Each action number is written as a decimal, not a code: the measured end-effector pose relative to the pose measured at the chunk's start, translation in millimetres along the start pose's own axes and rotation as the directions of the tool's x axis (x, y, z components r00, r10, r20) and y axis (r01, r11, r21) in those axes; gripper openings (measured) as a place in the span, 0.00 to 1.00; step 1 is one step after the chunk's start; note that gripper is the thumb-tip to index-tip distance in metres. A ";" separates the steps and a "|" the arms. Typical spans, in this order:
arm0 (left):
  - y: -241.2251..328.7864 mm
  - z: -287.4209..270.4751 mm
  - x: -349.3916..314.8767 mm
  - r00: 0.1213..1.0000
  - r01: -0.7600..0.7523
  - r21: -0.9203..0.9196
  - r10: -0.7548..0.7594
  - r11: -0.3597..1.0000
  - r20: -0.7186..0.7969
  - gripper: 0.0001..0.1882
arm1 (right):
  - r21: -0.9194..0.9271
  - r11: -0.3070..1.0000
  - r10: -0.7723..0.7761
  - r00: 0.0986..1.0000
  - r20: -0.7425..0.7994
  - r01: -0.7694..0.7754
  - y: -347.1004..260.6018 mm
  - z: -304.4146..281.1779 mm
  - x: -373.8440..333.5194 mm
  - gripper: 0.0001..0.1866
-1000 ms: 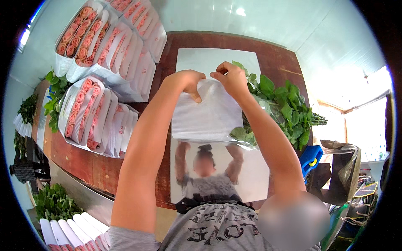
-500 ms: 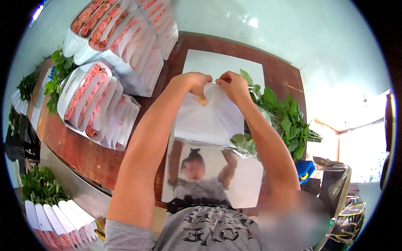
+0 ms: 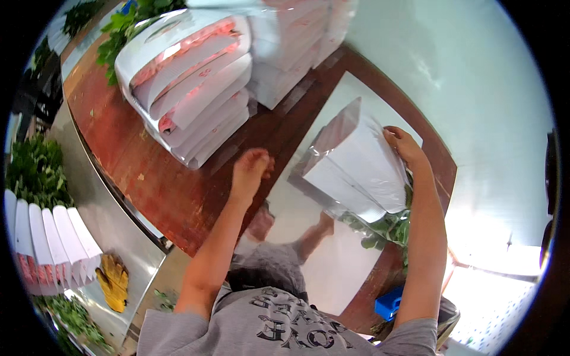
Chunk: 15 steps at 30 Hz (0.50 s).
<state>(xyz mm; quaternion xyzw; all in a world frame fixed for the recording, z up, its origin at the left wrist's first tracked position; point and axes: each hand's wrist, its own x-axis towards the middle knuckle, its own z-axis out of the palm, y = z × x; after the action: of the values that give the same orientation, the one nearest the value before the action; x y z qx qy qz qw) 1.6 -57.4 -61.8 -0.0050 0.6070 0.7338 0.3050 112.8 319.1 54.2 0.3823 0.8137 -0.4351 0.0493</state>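
A bouquet wrapped in white corrugated paper and clear film lies slanted over the shiny reflective sheet on the table. Its green leaves poke out at the near end; whatever flowers it has are hidden by the wrap. My right hand grips the bouquet along its right side, thumb and fingers at the paper's edge. Off to the left, my left hand hovers over the brown tabletop, apart from the bouquet. Its fingers are half curled, slightly blurred, with nothing seen in them.
Stacked bunches of pink roses in white wraps stand at the far left of the wooden table. More wrapped bunches and a yellow glove rest on a metal surface at the left. A blue tape dispenser sits near my right elbow.
My view has swung left. Both hands were together at the wrap's top edge; now the left has let go and moved away, while the wrap is folded around the bouquet under my right hand.
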 end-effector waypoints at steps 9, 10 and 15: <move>6.4 88.1 115.3 0.963 0.035 0.379 -0.132 0.925 0.233 0.20 | -0.241 0.945 -0.270 0.943 -0.196 0.220 4.8 33.7 -41.7 0.28; 10.4 97.3 132.3 0.960 -0.023 0.410 -0.094 0.912 0.263 0.20 | -0.225 0.952 -0.259 0.937 -0.234 0.207 -4.8 41.6 -55.8 0.29; 10.0 145.4 206.8 0.883 -0.447 0.600 0.223 0.663 0.412 0.20 | -0.177 0.978 -0.166 0.928 -0.334 0.111 -18.0 53.5 -83.4 0.30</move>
<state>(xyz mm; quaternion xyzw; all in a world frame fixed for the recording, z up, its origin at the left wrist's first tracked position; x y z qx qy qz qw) -118.5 163.1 -92.7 0.3328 0.7680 0.4955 0.2323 146.0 225.0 67.7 0.3895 0.8659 -0.2988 -0.0961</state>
